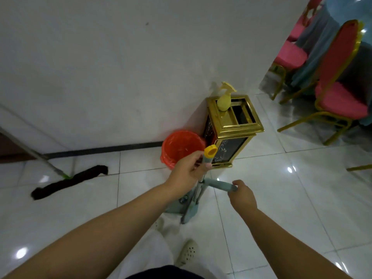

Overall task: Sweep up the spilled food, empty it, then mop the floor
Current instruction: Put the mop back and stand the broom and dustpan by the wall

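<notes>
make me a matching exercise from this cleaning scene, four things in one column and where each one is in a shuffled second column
Things:
1. spray bottle
2. flat mop
3. red bucket
4. broom handle

Places:
A. lying on the floor tiles, pole leaning toward the wall
B. gripped in the left hand
C. standing on top of the gold bin
D. on the floor between the wall and the gold bin

Pairs: 1-C, 2-A, 3-D, 4-B

banquet hall — red gilt chairs [340,77] | draped table [330,37] | gold bin [233,125]
</notes>
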`<control>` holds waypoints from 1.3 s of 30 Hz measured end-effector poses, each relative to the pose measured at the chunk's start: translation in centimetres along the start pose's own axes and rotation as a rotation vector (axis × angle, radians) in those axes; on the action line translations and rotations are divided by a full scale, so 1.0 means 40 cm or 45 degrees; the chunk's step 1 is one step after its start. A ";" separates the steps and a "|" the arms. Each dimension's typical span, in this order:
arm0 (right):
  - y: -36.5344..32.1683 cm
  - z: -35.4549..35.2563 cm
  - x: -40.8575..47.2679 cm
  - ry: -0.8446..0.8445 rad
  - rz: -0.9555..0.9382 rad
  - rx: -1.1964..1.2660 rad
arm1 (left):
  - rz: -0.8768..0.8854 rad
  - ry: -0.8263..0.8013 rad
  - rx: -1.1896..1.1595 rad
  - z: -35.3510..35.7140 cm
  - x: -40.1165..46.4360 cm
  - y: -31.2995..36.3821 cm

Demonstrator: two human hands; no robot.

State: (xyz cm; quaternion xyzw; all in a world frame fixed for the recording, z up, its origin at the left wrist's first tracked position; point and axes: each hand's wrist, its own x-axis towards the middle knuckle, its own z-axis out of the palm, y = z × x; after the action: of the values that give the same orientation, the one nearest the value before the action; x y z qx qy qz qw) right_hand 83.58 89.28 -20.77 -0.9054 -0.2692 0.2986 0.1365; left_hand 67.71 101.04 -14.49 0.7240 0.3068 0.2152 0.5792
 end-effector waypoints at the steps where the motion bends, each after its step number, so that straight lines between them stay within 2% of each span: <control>1: -0.005 0.005 0.003 -0.023 -0.013 -0.004 | -0.014 0.030 -0.007 -0.004 -0.009 0.002; 7: -0.063 0.015 0.020 -0.230 0.098 0.303 | 0.014 0.229 0.011 -0.045 -0.049 0.013; 14: -0.166 0.049 0.010 -0.262 -0.107 0.128 | 0.036 0.305 0.026 -0.152 -0.059 0.005; 16: -0.210 0.079 0.003 -0.250 -0.126 0.159 | 0.019 0.321 0.037 -0.207 -0.060 -0.004; 22: -0.410 0.168 0.000 -0.276 0.108 0.537 | -0.010 0.360 0.062 -0.431 -0.054 -0.035; 31: -0.680 0.297 0.004 -0.285 0.104 0.637 | 0.044 0.205 0.136 -0.760 -0.026 -0.083; 39: -0.823 0.345 0.061 -0.427 0.097 0.750 | -0.043 0.373 0.082 -0.892 0.047 -0.123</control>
State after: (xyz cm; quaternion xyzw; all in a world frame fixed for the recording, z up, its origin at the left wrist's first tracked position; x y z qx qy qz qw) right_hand 63.38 118.79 -19.31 -0.7747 -0.1561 0.5132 0.3348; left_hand 44.29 128.26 -10.89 0.6976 0.4071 0.2989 0.5082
